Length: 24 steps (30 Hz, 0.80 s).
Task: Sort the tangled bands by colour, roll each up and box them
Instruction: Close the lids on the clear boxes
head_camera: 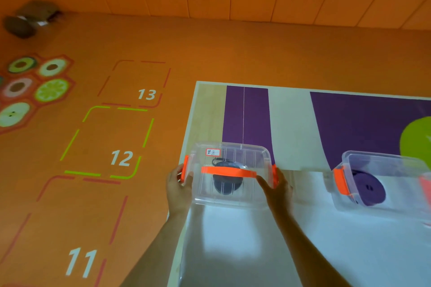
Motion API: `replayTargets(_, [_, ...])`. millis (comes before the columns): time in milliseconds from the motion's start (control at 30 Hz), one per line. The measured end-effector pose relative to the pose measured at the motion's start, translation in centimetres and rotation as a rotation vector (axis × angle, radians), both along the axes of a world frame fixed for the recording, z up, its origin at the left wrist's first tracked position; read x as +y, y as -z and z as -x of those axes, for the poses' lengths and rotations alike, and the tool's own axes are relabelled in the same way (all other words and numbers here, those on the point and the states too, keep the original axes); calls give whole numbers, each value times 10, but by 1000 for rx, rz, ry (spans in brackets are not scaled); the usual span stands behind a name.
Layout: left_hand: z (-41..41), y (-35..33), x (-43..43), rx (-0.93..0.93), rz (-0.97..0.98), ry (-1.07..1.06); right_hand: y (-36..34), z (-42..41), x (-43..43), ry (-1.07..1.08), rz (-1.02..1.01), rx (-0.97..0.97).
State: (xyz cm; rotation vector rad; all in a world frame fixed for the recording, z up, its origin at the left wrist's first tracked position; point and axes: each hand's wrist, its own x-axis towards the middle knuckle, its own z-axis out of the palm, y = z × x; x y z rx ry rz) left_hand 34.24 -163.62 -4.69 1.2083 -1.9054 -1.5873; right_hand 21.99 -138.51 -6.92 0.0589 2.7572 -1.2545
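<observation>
Floor: orange floor point(144, 37) with numbered dashed squares 11, 12 and 13 and printed fruit-slice hexagons point(35, 81) at far left; a dark blurred object point(28, 18) lies near the wall, too unclear to name.
Table: white table point(256, 251) with a purple, white and green mat point(291, 128) across its far part; its left edge runs beside the numbered squares.
Left hand: left hand point(178, 190) grips the left end of the clear box, fingers closed around the orange side latch point(185, 169).
Clear box with black band: lidded clear plastic box point(231, 177) sits at the table's left edge, held between both hands; an orange carry handle point(228, 171) crosses its lid and a small red-bordered label point(212, 152) with handwriting is stuck near the far left corner. Whether it rests on the table or is just lifted cannot be told.
Black band: a rolled black band point(227, 185) lies inside this box, seen through the lid.
Right hand: right hand point(277, 187) clasps the right end of the same box, thumb on the lid beside the handle.
Second box: another clear box point(382, 182) with orange latch stands well apart to the right on the table.
Purple band: a rolled purple band point(369, 190) lies inside the second box.
</observation>
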Motion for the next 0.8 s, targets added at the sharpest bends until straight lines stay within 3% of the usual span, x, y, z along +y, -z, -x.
replayTargets(333, [2,-12,10,-120,436,105,-7,-7,-15,-10,-103,124])
replayTargets(467, [4,-17,11,-197,515,145,-16,-13,-29,-29,-128,181])
replayTargets(700, [-5,-31,1,-435,679,419,-45,-24,-3,-237,-211,20])
replayTargets(800, [-19,-41,6,-506,806,517,-60,-45,26,-234,-284,52])
